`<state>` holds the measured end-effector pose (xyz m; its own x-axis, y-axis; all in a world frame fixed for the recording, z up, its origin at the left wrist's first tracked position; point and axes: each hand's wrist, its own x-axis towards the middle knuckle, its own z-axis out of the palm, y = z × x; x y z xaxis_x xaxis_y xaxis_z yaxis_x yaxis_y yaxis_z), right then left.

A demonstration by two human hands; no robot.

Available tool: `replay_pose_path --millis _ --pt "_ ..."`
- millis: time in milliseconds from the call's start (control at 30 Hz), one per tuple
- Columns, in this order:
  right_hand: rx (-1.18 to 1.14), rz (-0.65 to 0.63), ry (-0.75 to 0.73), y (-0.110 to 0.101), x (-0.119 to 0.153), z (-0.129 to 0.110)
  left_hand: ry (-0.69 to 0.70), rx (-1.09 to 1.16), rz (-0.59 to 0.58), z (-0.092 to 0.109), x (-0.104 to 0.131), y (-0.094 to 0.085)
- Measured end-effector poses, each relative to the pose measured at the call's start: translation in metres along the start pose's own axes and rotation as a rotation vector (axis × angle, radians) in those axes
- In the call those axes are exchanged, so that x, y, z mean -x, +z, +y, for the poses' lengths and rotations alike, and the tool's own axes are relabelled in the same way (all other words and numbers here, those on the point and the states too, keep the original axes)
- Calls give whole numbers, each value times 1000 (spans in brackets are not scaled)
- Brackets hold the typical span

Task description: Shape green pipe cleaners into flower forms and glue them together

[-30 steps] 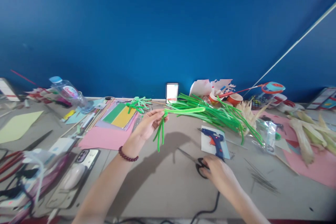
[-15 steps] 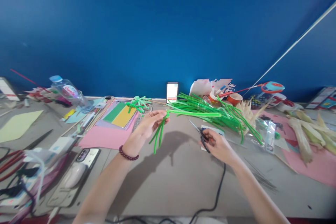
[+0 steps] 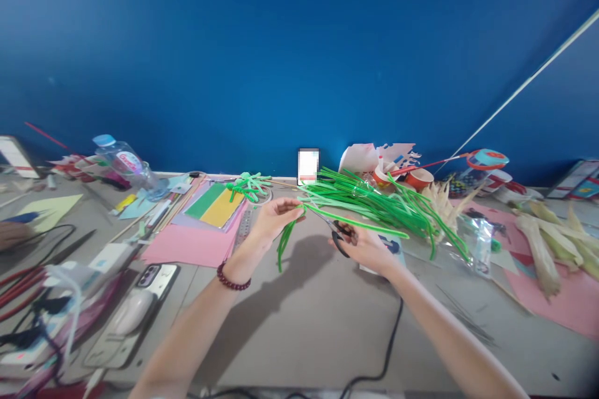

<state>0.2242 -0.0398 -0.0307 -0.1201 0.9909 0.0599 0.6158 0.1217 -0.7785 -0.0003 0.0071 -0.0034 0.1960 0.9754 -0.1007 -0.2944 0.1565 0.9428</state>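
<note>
Between its thumb and fingers my left hand (image 3: 278, 217) pinches green pipe cleaners (image 3: 367, 222). One long doubled length reaches out to the right, and shorter ends hang below the fingers. My right hand (image 3: 362, 243) is wrapped round the black handles of a pair of scissors (image 3: 340, 243). The blades point left and lie at the pipe cleaner close to my left fingertips; whether they touch it I cannot tell. A large bundle of green pipe cleaners (image 3: 397, 207) lies on the table behind my right hand.
A shaped green pipe-cleaner piece (image 3: 250, 186) lies by coloured sheets (image 3: 189, 246). An upright phone (image 3: 308, 165) stands against the blue wall. At left are a plastic bottle (image 3: 126, 162) and another phone (image 3: 112, 346); at right, dried husks (image 3: 538, 249). Another person's hand (image 3: 12, 235) shows at far left.
My right hand has brought the scissors left and up to the pipe cleaner by my left fingers. The long length now slants down to the right. A person's hand has appeared at far left.
</note>
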Motion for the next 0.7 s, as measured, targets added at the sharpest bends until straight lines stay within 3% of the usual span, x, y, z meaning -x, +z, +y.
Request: replay_pose_path --millis 167,300,700 --pt "84 -31 -12 3 -5 -16 131 -240 82 -1 2 1" --pt "17 -28 15 13 -8 -14 243 -431 89 1 8 3" --pt "-87 8 21 27 -4 -17 346 -524 101 0 14 9"
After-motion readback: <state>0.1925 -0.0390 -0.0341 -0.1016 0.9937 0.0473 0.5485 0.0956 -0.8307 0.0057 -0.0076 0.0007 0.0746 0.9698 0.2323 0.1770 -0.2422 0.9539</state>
